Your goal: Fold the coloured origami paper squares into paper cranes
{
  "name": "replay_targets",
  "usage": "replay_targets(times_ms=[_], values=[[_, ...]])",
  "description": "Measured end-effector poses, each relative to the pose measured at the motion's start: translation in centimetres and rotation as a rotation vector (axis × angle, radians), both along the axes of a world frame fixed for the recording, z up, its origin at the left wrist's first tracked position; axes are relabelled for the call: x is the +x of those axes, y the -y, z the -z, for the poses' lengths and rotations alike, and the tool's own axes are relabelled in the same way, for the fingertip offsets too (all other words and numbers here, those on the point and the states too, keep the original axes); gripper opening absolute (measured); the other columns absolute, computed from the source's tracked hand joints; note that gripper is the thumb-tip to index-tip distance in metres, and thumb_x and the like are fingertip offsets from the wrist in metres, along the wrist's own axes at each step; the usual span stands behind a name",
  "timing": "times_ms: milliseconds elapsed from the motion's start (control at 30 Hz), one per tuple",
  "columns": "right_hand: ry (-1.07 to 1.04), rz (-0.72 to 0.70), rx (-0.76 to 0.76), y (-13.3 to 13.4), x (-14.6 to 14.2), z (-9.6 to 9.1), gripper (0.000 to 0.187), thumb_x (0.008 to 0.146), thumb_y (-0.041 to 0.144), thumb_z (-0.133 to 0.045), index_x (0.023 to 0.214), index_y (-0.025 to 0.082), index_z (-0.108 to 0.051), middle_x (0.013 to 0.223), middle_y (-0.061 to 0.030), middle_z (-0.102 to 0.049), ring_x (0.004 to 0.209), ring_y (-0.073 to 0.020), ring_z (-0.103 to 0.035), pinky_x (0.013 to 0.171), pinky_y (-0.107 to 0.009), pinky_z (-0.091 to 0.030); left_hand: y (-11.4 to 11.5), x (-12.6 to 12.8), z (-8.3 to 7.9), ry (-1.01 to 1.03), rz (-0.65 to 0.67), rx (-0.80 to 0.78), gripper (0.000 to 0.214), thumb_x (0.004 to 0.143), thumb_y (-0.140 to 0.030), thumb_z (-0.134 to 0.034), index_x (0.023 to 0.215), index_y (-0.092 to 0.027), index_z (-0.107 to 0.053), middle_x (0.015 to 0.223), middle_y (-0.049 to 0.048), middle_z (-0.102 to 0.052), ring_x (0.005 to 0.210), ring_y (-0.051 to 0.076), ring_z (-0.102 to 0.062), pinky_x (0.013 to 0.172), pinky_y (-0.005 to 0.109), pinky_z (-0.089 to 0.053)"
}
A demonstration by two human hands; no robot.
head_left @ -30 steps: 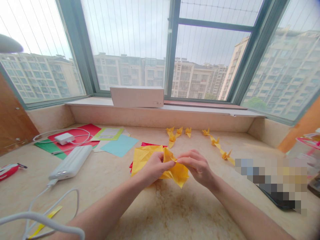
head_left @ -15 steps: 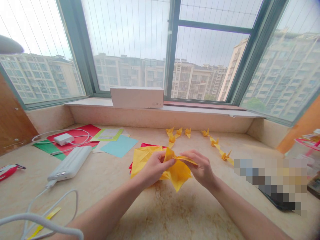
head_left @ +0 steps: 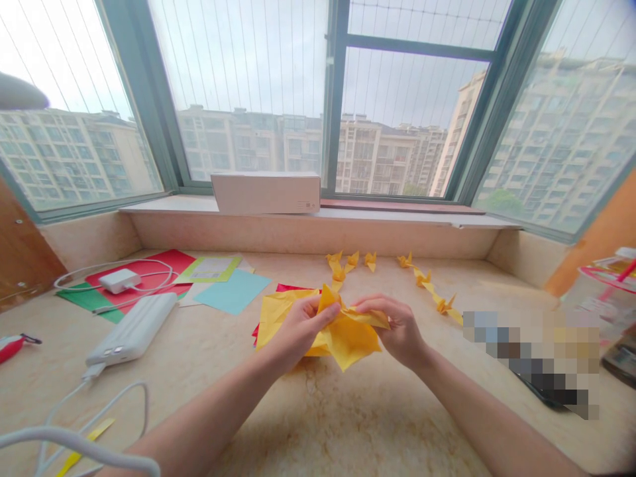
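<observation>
We log both hands close together, holding a creased sheet of yellow origami paper [head_left: 348, 339] over the stone counter [head_left: 318, 424]. The left hand [head_left: 298, 328] pinches the sheet near a raised point; the right hand [head_left: 392, 329] grips a narrow flap. A red paper sheet [head_left: 293, 288] lies beneath. Left of us: a white power bank [head_left: 132, 328], then a teal paper square [head_left: 233, 291] and a white charger [head_left: 119, 281] on red paper. Ahead, small yellow paper cranes [head_left: 422, 279] line the counter. Farthest, a white box [head_left: 265, 193] sits on the windowsill [head_left: 397, 216].
</observation>
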State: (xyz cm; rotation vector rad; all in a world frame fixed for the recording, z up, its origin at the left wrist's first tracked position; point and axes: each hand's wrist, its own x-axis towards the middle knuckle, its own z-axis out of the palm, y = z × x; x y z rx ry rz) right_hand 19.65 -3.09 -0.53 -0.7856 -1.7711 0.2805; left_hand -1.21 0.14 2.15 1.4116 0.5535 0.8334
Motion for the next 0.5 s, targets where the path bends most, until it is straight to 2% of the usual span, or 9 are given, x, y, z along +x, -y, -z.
replay_targets(times_ms=[267,367,500], values=[[0.002,0.007,0.085,0.03,-0.25,-0.06,0.026,0.087,0.010,-0.060,0.105,0.027,-0.069,0.100,-0.0048,-0.070,0.093,-0.0167,-0.067,0.079,-0.027,-0.054,0.16,0.11,0.00,0.032,-0.065,0.008,0.027,0.084,-0.041,-0.066,0.089,-0.015,-0.068,0.085,0.0042,-0.071,0.076,0.016,-0.063,0.069,0.023,-0.047],[0.089,0.026,0.138,-0.02,-0.06,-0.02,0.031,0.088,0.007,-0.056,0.108,0.027,-0.068,0.104,-0.0057,-0.068,0.094,-0.0168,-0.066,0.079,-0.028,-0.054,0.19,0.19,-0.03,0.061,-0.105,0.007,0.026,0.084,-0.040,-0.066,0.090,-0.015,-0.068,0.085,0.0048,-0.071,0.077,0.017,-0.064,0.070,0.023,-0.048],[0.245,0.069,0.176,0.31,0.11,-0.30,0.035,0.085,0.007,-0.054,0.111,0.026,-0.068,0.110,-0.0076,-0.067,0.100,-0.0196,-0.064,0.085,-0.033,-0.053,0.13,0.26,-0.16,0.084,-0.246,0.000,0.028,0.081,-0.040,-0.068,0.087,-0.013,-0.069,0.080,0.0054,-0.071,0.071,0.017,-0.063,0.064,0.023,-0.047]])
